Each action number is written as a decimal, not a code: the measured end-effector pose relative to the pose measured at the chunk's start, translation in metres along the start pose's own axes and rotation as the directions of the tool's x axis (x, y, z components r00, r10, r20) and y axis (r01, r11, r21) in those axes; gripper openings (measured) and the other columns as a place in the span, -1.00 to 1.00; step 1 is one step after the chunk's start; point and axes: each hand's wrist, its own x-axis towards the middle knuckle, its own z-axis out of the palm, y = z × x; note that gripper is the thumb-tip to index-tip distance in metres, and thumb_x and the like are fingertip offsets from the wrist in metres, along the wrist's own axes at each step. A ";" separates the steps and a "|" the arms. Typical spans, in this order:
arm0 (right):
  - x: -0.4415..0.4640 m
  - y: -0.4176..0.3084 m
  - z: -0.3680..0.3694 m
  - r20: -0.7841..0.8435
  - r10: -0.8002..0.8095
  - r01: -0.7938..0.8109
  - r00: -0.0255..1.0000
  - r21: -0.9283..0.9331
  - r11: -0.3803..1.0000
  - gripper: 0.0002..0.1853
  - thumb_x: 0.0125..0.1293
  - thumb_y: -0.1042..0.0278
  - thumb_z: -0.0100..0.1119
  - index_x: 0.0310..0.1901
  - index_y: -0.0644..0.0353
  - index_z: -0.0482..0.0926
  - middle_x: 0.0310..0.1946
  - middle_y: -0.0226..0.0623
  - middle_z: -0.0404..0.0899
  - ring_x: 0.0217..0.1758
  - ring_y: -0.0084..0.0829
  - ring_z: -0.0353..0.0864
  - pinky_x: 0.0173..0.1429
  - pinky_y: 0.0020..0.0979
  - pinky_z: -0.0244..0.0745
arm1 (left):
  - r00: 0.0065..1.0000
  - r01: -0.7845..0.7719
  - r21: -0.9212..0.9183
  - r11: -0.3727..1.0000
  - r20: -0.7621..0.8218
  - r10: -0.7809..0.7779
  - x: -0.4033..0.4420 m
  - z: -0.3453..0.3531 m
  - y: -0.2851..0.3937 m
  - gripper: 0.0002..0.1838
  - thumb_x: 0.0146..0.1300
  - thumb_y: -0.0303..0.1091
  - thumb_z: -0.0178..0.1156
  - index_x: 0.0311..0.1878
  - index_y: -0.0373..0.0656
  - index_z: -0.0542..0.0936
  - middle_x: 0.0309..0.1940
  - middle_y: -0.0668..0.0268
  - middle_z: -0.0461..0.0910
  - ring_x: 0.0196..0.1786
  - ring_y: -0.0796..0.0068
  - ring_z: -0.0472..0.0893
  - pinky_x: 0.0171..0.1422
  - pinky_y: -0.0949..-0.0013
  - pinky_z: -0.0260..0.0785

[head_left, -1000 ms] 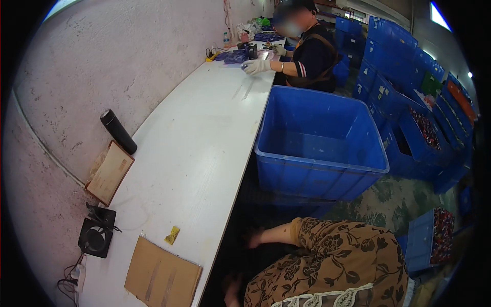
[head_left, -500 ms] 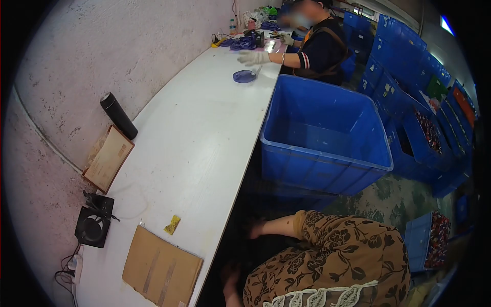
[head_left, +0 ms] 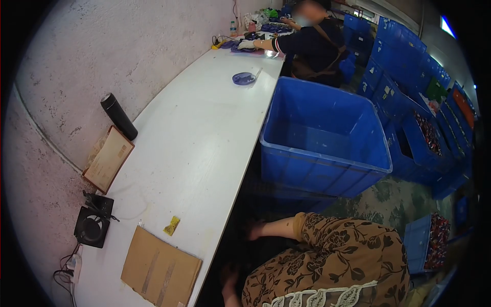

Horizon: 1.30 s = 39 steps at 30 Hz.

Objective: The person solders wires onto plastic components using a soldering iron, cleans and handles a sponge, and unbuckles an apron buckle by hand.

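Note:
My right hand (head_left: 253, 230) is in dark shadow just off the front edge of the white table (head_left: 189, 138). Its forearm comes out of a brown floral sleeve. Lower in the view, my left hand (head_left: 230, 276) hangs in the same shadow, beside the table edge and close to a flat cardboard piece (head_left: 161, 266) lying on the tabletop. The fingers of both hands are too dark to make out, and anything they touch is hidden. A small yellow packet (head_left: 172, 225) lies beyond the cardboard.
A large blue bin (head_left: 327, 163) stands beside the table. Along the wall are a black flask (head_left: 119, 116), a framed card (head_left: 108, 159) and a small black fan (head_left: 93, 225). A purple dish (head_left: 244, 78) lies near a co-worker (head_left: 317, 46). Blue crates (head_left: 396, 46) are stacked behind.
The co-worker's gloved hand has moved away from near the purple dish to the dark purple items at the table's far end. My hands have hardly moved.

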 end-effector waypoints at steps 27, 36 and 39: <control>-0.017 -0.003 -0.013 0.030 -0.023 0.022 0.999 0.034 0.999 -0.22 0.17 -0.28 -0.06 0.35 -0.04 0.11 0.40 -0.15 -0.08 0.44 0.00 -0.11 0.25 0.37 -0.02 | 0.995 -0.073 -0.040 0.996 -0.067 0.070 -0.005 -0.002 0.004 -0.52 0.17 0.02 0.11 0.07 -0.06 0.51 0.04 0.13 0.51 0.12 0.13 0.48 0.19 0.19 0.32; -0.075 0.012 -0.033 -0.111 -0.578 0.574 0.808 0.365 0.733 -0.46 0.19 -0.02 0.13 0.14 0.08 0.42 0.07 -0.14 0.45 0.15 -0.29 0.40 0.17 -0.26 0.33 | 0.935 -0.344 -0.593 0.728 -0.290 0.205 -0.110 -0.056 0.042 -0.64 0.17 -0.29 0.19 0.03 -0.19 0.52 -0.17 0.22 0.58 -0.07 0.42 0.53 0.04 0.41 0.34; -0.141 0.005 -0.059 0.067 -0.813 0.582 0.578 0.664 0.469 -0.64 0.17 0.20 0.23 -0.02 0.13 0.50 -0.10 -0.27 0.53 -0.04 -0.49 0.48 -0.04 -0.47 0.40 | 0.899 -0.433 -0.574 0.695 -0.221 0.378 -0.175 -0.089 0.071 -0.70 0.05 -0.53 0.28 -0.09 -0.30 0.57 -0.14 0.22 0.53 -0.11 0.42 0.53 -0.04 0.45 0.37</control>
